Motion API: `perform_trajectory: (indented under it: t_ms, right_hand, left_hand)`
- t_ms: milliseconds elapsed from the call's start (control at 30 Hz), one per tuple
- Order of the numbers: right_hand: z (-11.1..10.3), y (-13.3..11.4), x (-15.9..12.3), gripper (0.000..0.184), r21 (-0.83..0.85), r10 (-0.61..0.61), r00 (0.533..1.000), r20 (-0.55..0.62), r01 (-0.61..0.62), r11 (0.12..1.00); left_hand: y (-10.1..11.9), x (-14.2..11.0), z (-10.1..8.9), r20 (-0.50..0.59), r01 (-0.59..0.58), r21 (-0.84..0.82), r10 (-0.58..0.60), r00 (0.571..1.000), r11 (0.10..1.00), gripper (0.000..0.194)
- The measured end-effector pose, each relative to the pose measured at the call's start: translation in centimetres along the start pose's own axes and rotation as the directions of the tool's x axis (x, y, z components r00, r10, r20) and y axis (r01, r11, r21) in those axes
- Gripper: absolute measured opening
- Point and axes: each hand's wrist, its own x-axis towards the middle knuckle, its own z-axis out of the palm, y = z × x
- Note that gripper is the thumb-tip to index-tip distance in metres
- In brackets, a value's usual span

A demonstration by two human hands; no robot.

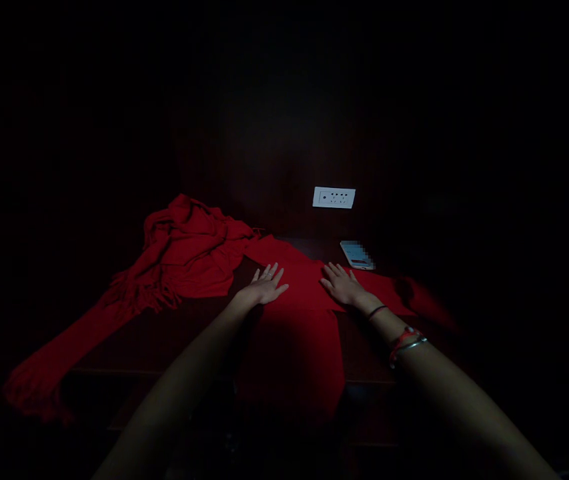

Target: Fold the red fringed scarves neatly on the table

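Note:
A long red scarf [307, 287] is spread over a dark table, one part hanging down past the front edge and another running off to the right. My left hand [265, 285] lies flat on its left side with fingers spread, a ring on one finger. On the right side of the cloth rests my right hand [343, 285], palm down and fingers stretched out. Neither hand grips anything. Left of my left hand is a crumpled heap of red fringed scarves [189, 247], with one fringed end trailing toward the lower left.
A phone [357, 255] with a lit screen lies behind my right hand. Above it, a white socket plate [334, 197] is set in the dark back wall. The table's front edge [114, 371] shows faintly; the surroundings are too dark to make out.

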Motion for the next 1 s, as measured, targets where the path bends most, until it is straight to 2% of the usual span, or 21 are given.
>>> perform_trajectory:
  t_ms: [100, 200, 267, 367, 500, 567, 633, 700, 800, 833, 900, 1000]
  right_hand:
    - [0.0, -3.1, 1.1, 0.060, 0.038, -0.105, 0.990, -0.095, 0.109, 0.993]
    - [0.9, -6.0, 2.4, 0.057, 0.035, -0.221, 0.975, -0.038, 0.222, 0.974]
    - [1.5, -6.8, 3.0, 0.056, 0.030, -0.237, 0.971, 0.018, 0.236, 0.971]
    - [2.0, -5.3, 3.3, 0.054, 0.018, -0.145, 0.986, 0.080, 0.144, 0.989]
    - [1.9, -0.5, 2.7, 0.055, -0.002, 0.046, 0.990, 0.137, -0.046, 0.999]
    - [1.7, 1.6, 2.2, 0.055, -0.001, 0.127, 0.985, 0.118, -0.127, 0.992]
    - [1.5, 2.5, 1.6, 0.057, 0.022, 0.181, 0.982, 0.059, -0.182, 0.983]
    - [1.1, 1.8, 1.1, 0.060, 0.062, 0.169, 0.985, -0.034, -0.167, 0.984]
    - [0.8, -1.3, 0.3, 0.064, 0.085, 0.012, 0.993, -0.119, -0.002, 0.996]
    - [0.9, -2.4, 0.0, 0.064, 0.073, -0.050, 0.993, -0.107, 0.058, 0.996]
    - [1.3, -4.1, -0.5, 0.064, 0.041, -0.115, 0.992, -0.043, 0.117, 0.992]
    - [1.8, -4.1, -1.3, 0.064, 0.016, -0.081, 0.996, 0.044, 0.080, 0.997]
  left_hand:
    - [-0.3, 0.2, 0.3, -0.047, 0.034, 0.010, -0.034, 0.998, 0.999, 0.059]
    - [-0.7, 0.2, 0.4, 0.019, 0.047, -0.006, -0.047, 0.999, 0.999, 0.059]
    - [-1.0, 0.2, 0.4, 0.053, 0.050, -0.012, -0.050, 0.997, 0.999, 0.061]
    - [-1.4, 0.3, 0.3, 0.079, 0.066, -0.010, -0.065, 0.995, 0.998, 0.065]
    - [-1.5, 0.5, 0.3, 0.093, 0.086, -0.010, -0.085, 0.992, 0.996, 0.066]
    - [-1.4, 0.6, 0.3, 0.097, 0.104, -0.013, -0.102, 0.990, 0.995, 0.066]
    - [-1.1, 0.5, 0.3, 0.074, 0.117, -0.003, -0.116, 0.990, 0.993, 0.066]
    - [-0.6, 0.3, 0.2, -0.006, 0.089, 0.024, -0.089, 0.996, 0.996, 0.064]
    - [0.3, -0.2, 0.2, -0.146, -0.012, 0.061, 0.021, 0.989, 0.998, 0.062]
    - [0.5, -0.3, 0.2, -0.147, -0.033, 0.058, 0.041, 0.988, 0.998, 0.061]
    - [0.8, -0.5, 0.2, -0.077, -0.037, 0.034, 0.040, 0.996, 0.999, 0.062]
    - [0.6, -0.7, 0.2, 0.042, 0.005, 0.005, -0.005, 0.999, 1.000, 0.065]
